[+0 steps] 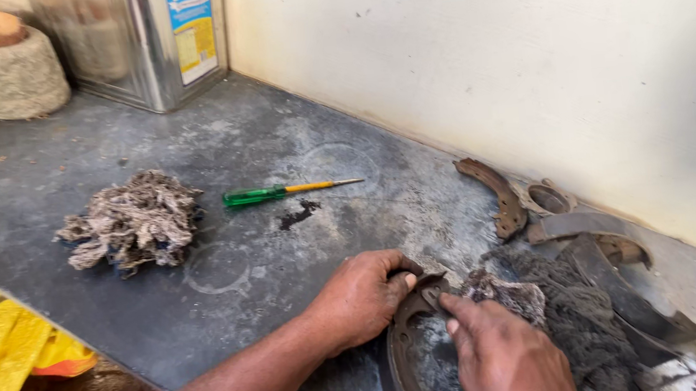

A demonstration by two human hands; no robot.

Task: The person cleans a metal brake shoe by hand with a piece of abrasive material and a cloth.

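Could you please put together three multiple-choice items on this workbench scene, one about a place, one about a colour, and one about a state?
1. Where does the screwdriver lie?
A. On the bench between the wad of cotton waste and the wall
B. Inside the metal tin
C. In the right hand

2. What colour is the screwdriver's handle?
A. Red
B. Green
C. Black

3. What are the hands doing with the curved brake shoe?
A. Both are clear of it
B. Only the right hand touches it
C. The left hand grips its end while the right hand rests fingers on it

Answers: 1 A, it lies flat on the grey bench, right of the cotton waste. 2 B, the handle is translucent green. 3 C, the left hand wraps the shoe's upper end and the right hand presses on it beside a dirty rag.
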